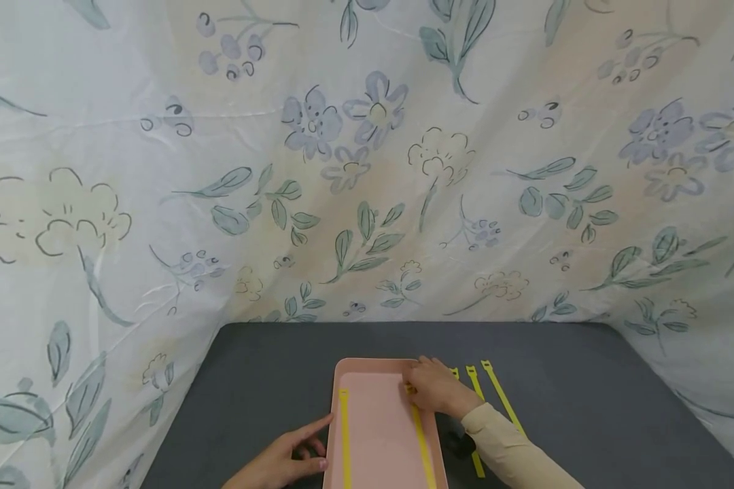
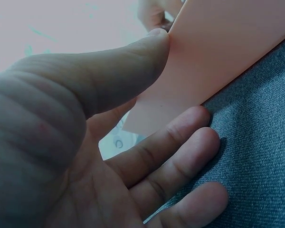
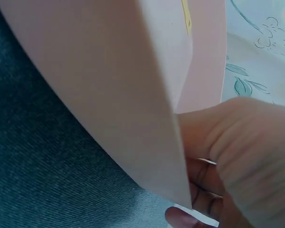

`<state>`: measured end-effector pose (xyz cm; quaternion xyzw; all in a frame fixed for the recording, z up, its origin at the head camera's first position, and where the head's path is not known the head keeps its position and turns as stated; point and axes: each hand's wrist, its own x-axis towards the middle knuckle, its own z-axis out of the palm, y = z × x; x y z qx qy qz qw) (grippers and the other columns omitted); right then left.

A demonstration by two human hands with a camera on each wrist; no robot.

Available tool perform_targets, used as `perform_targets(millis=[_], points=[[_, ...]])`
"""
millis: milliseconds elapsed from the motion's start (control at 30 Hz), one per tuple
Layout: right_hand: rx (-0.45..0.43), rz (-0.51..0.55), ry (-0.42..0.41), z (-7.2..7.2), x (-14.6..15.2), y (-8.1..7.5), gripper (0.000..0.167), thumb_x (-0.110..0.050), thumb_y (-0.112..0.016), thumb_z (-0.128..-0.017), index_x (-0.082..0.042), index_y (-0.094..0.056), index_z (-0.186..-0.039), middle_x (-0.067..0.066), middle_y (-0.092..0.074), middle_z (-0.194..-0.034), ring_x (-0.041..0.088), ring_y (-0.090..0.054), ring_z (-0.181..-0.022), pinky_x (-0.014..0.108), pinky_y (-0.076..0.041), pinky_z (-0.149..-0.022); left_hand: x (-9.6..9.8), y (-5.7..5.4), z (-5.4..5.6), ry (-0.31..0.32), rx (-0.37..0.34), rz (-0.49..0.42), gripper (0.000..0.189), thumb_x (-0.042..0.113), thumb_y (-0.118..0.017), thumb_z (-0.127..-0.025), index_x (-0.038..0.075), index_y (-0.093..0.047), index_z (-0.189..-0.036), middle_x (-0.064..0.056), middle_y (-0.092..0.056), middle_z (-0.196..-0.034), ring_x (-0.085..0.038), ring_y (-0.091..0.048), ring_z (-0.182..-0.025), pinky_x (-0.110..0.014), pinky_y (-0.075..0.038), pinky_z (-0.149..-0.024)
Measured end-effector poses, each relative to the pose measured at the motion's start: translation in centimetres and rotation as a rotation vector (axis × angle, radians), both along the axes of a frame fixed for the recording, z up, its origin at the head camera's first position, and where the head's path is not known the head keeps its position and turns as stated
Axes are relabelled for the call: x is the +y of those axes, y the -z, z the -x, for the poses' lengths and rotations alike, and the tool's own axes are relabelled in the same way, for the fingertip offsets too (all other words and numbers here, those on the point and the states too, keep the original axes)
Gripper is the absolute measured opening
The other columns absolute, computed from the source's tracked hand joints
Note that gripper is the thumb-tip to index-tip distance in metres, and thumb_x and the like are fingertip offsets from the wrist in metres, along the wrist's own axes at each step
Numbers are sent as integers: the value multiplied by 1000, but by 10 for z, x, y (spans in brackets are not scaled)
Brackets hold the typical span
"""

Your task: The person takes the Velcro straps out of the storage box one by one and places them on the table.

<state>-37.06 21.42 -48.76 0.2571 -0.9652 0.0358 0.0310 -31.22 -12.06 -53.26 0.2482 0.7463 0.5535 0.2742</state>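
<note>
A pink tray (image 1: 382, 421) lies at the near middle of the dark table, with two yellow cable straps lengthwise inside it. My left hand (image 1: 278, 458) rests at its left side, thumb and forefinger touching the wall; the other fingers lie loosely bent in the left wrist view. At the tray's far right corner, my right hand (image 1: 434, 386) pinches the slotted end of the right yellow cable strap (image 1: 422, 438). In the right wrist view the tray wall (image 3: 109, 104) hides its fingertips. The left yellow cable strap (image 1: 345, 435) lies along the left side, apart from both hands.
More yellow cable straps (image 1: 503, 394) lie on the table (image 1: 269, 380) right of the tray, partly under my right forearm. A black object (image 1: 461, 445) shows below that wrist. Floral cloth (image 1: 367, 170) hangs behind the table and along its sides.
</note>
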Motion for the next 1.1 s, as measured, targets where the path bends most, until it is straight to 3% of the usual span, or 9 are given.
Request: perform_targets(millis=[133,367,467,600,667,800,933,1033,1100], points=[[-39,68,-20,1,2,1,39,-10,-74,-89,-21,-50,-61,-9,-29,-58,12,-34,-67,36,-24,-70,0,-1,-1,1,-6,-5,74,23,-67,-99,5,-29,-160,-6,-63,-106,-11,-58,-82,-24,-46,-70],[-276,308,-24,6,8,-1,22,-20,-79,-89,-21,-67,-70,-13,-49,-60,4,-45,-60,47,-30,-80,0,-1,-2,8,0,-10,73,21,-67,-99,4,-29,-159,-6,-64,-106,-10,-58,-80,-23,-46,-69],[-337,363,-23,6,11,-4,23,-22,-76,-91,-18,-67,-71,-12,-47,-61,3,-44,-59,43,-32,-79,0,-2,-2,-1,-6,-3,73,21,-67,-98,4,-30,-159,-5,-64,-105,-11,-58,-80,-23,-45,-68],[-422,460,-27,4,14,-10,22,-16,-72,-94,-10,-65,-73,-8,-40,-62,5,-36,-56,31,-33,-66,0,-1,-2,-3,-11,-6,73,21,-67,-98,4,-30,-159,-5,-64,-105,-12,-58,-81,-24,-46,-70],[-450,518,-34,3,16,-12,17,-13,-71,-95,-7,-68,-79,-7,-41,-64,6,-34,-57,26,-31,-57,0,0,-2,2,-7,-10,73,21,-67,-99,4,-29,-159,-6,-64,-105,-12,-58,-81,-24,-47,-71],[-469,603,-37,2,22,-17,16,-13,-70,-95,-2,-74,-85,-7,-42,-64,5,-31,-55,24,-29,-54,0,2,-2,12,3,-18,73,21,-65,-100,5,-27,-160,-6,-64,-106,-11,-59,-82,-23,-47,-72],[-496,651,-35,2,27,-20,27,-19,-70,-96,1,-72,-78,-6,-39,-59,6,-26,-52,26,-27,-52,0,3,-3,17,10,-22,73,21,-65,-100,4,-26,-160,-7,-64,-106,-9,-58,-81,-23,-47,-71],[-510,673,-23,2,30,-22,30,-25,-69,-97,-2,-73,-79,-4,-46,-62,7,-29,-55,27,-31,-54,0,3,-4,14,12,-21,73,21,-65,-100,4,-27,-160,-7,-64,-106,-9,-58,-81,-23,-46,-71],[-503,692,-18,1,31,-23,27,-27,-67,-99,-5,-76,-85,-1,-59,-71,7,-40,-60,28,-38,-58,1,4,-4,9,9,-20,73,20,-65,-100,5,-27,-160,-7,-64,-106,-10,-58,-81,-23,-46,-70]])
